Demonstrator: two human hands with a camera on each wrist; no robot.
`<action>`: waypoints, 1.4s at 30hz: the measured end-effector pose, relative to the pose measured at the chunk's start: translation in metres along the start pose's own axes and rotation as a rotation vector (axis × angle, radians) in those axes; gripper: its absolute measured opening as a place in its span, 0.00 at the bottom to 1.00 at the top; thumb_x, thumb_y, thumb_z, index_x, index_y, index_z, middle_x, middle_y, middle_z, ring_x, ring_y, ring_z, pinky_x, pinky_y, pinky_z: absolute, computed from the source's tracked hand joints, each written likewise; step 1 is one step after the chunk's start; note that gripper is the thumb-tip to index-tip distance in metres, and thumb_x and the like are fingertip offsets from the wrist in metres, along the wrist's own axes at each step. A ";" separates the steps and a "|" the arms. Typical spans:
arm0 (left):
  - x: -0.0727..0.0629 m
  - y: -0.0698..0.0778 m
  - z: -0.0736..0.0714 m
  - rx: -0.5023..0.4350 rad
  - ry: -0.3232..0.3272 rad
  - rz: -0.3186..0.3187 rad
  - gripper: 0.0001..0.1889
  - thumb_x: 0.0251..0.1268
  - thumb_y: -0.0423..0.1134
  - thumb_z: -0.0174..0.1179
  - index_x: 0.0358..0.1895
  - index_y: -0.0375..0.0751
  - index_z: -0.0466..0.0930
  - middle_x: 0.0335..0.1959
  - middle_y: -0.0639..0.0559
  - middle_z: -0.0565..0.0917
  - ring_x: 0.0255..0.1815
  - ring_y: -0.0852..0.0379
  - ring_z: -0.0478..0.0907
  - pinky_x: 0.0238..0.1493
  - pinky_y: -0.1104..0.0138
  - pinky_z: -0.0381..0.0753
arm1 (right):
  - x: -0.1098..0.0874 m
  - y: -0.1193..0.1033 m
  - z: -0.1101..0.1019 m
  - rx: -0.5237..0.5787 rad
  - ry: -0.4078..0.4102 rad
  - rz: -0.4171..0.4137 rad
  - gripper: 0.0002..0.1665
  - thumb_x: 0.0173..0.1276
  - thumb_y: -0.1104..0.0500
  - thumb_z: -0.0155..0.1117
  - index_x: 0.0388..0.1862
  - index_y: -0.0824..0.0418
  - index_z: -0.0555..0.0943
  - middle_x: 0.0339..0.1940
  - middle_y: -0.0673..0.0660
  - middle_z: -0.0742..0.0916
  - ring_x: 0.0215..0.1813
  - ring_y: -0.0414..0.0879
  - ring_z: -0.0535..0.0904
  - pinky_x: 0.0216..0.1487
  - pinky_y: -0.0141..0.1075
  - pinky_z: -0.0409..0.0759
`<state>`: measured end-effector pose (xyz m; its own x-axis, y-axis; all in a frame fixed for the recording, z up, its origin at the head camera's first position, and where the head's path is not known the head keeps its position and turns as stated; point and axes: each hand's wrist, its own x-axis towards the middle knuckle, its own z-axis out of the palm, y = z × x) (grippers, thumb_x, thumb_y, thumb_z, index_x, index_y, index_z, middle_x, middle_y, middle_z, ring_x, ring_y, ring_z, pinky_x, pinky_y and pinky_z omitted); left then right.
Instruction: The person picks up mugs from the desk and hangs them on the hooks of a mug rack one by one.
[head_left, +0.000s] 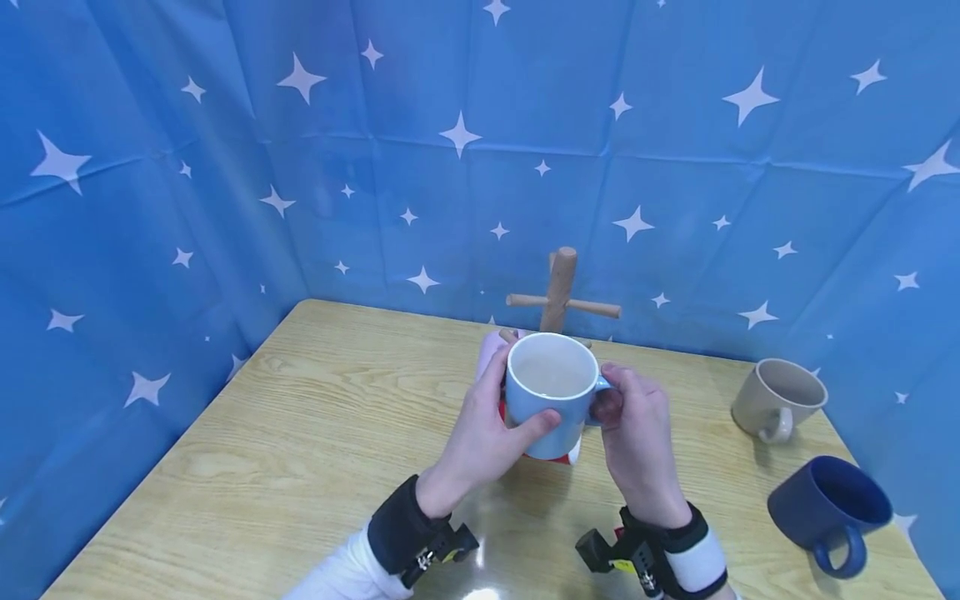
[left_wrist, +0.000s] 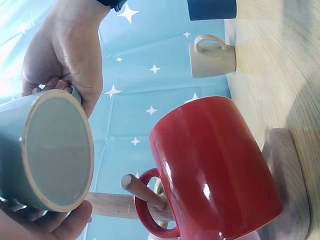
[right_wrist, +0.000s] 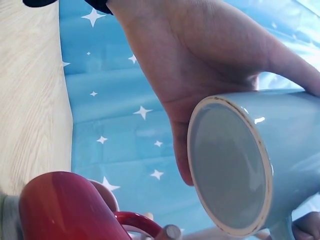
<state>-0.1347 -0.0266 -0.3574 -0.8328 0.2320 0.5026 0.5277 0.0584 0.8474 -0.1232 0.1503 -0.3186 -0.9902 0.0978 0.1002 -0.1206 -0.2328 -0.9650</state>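
A light blue mug (head_left: 546, 429) with a pale inside is held up in front of a wooden mug tree (head_left: 558, 287). My left hand (head_left: 480, 429) grips the mug's body, thumb across its near side. On the other side my right hand (head_left: 637, 437) holds the handle between curled fingers and thumb. Both wrist views show the mug's flat underside (left_wrist: 57, 150) from below. Behind it, a red mug (left_wrist: 215, 165) hangs by its handle on a lower peg of the tree; in the head view it is mostly hidden by the light blue mug.
A lilac mug (head_left: 489, 348) shows at the tree's left, partly hidden. To the right on the wooden table (head_left: 300, 442) stand a beige mug (head_left: 772, 404) and a dark blue mug (head_left: 817, 508). A blue star-patterned curtain (head_left: 525, 200) hangs behind the table.
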 end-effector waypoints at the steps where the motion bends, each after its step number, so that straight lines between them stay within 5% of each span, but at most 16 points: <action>1: 0.000 0.000 0.000 -0.003 0.003 0.004 0.50 0.60 0.76 0.64 0.77 0.47 0.63 0.70 0.47 0.72 0.65 0.51 0.76 0.67 0.54 0.79 | 0.000 0.001 0.001 -0.001 -0.004 0.001 0.30 0.85 0.58 0.42 0.16 0.53 0.71 0.18 0.46 0.67 0.29 0.42 0.65 0.43 0.34 0.67; 8: 0.001 -0.004 0.001 -0.012 0.061 0.050 0.54 0.52 0.77 0.68 0.76 0.48 0.64 0.70 0.48 0.73 0.65 0.50 0.78 0.65 0.57 0.80 | -0.005 0.003 0.008 -0.020 -0.007 -0.003 0.30 0.85 0.59 0.42 0.20 0.50 0.80 0.20 0.46 0.72 0.30 0.42 0.67 0.41 0.31 0.72; 26: 0.000 -0.010 0.001 -0.023 0.117 0.105 0.45 0.61 0.70 0.68 0.73 0.46 0.66 0.64 0.44 0.82 0.60 0.49 0.82 0.59 0.58 0.84 | -0.008 0.006 0.008 -0.080 -0.088 0.024 0.30 0.86 0.55 0.45 0.17 0.56 0.63 0.19 0.49 0.64 0.28 0.42 0.64 0.43 0.33 0.69; 42: -0.001 -0.010 -0.001 0.013 0.135 0.066 0.47 0.62 0.70 0.67 0.75 0.44 0.65 0.63 0.44 0.83 0.59 0.48 0.83 0.57 0.58 0.86 | -0.005 0.006 0.003 -0.152 -0.152 -0.009 0.27 0.86 0.53 0.48 0.21 0.57 0.67 0.21 0.47 0.70 0.31 0.42 0.69 0.42 0.33 0.72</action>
<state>-0.1390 -0.0287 -0.3658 -0.8109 0.1035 0.5760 0.5831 0.0605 0.8101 -0.1194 0.1450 -0.3244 -0.9898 -0.0503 0.1336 -0.1292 -0.0831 -0.9881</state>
